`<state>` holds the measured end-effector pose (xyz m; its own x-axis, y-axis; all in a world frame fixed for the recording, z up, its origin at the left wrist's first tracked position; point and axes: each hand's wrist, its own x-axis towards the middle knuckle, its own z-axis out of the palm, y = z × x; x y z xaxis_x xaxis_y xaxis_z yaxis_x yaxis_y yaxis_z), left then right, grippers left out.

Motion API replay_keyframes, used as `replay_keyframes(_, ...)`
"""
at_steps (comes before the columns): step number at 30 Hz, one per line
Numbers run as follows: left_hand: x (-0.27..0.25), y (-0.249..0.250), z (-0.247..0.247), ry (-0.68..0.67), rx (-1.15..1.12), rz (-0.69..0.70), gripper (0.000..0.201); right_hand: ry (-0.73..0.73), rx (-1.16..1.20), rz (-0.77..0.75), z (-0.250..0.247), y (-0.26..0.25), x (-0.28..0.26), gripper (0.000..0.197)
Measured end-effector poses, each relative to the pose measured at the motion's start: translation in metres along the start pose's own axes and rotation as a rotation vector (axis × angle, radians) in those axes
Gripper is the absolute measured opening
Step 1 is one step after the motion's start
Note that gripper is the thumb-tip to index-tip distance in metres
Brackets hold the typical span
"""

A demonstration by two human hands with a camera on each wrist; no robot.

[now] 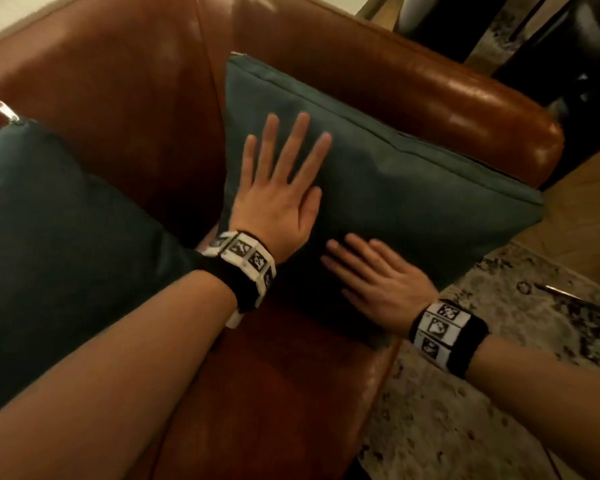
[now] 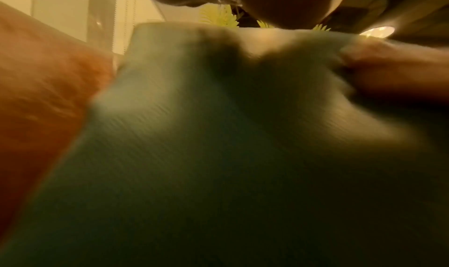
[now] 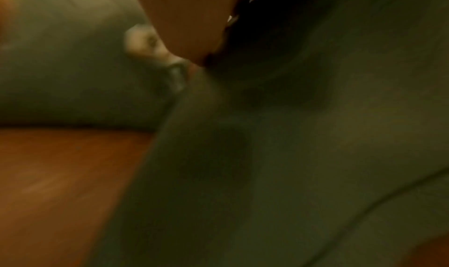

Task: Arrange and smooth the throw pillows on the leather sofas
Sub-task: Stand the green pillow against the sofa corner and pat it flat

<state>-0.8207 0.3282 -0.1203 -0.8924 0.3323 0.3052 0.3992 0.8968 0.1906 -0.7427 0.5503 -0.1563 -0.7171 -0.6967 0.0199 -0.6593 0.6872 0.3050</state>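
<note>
A dark teal throw pillow [image 1: 413, 188] leans against the right armrest of the brown leather sofa [image 1: 125, 98]. My left hand [image 1: 281, 181] lies flat on its upper left face, fingers straight and spread. My right hand [image 1: 374, 278] presses flat on the pillow's lower front part, fingers straight. A second teal pillow [image 1: 49, 230] with a metal zipper pull [image 1: 6, 112] sits at the left. The left wrist view is blurred, filled by teal pillow fabric [image 2: 218, 156] beside leather [image 2: 43, 98]. In the right wrist view, blurred teal fabric [image 3: 291, 156] meets the leather seat [image 3: 60, 175].
The rounded leather armrest [image 1: 465, 98] runs behind the pillow at right. A mottled grey rug [image 1: 482, 393] and wood floor [image 1: 575, 209] lie beyond the sofa's front edge. Dark furniture legs [image 1: 534, 36] stand at the top right.
</note>
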Motion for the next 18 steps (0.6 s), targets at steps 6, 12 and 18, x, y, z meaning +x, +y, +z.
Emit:
replay_keyframes(6,-0.058,0.043,0.078,0.146,-0.261,-0.357,0.068,-0.059,0.029,0.422,-0.045,0.089,0.013,0.07)
replay_keyframes(12,-0.112,0.083,0.117,0.015,-0.827,-1.0,0.066,-0.034,0.059,0.415,-0.052,0.076,0.018,0.072)
replay_keyframes(18,-0.163,0.055,0.081,-0.189,-0.714,-0.739,0.069,-0.103,-0.016,0.008,-0.056,0.008,0.091,0.072)
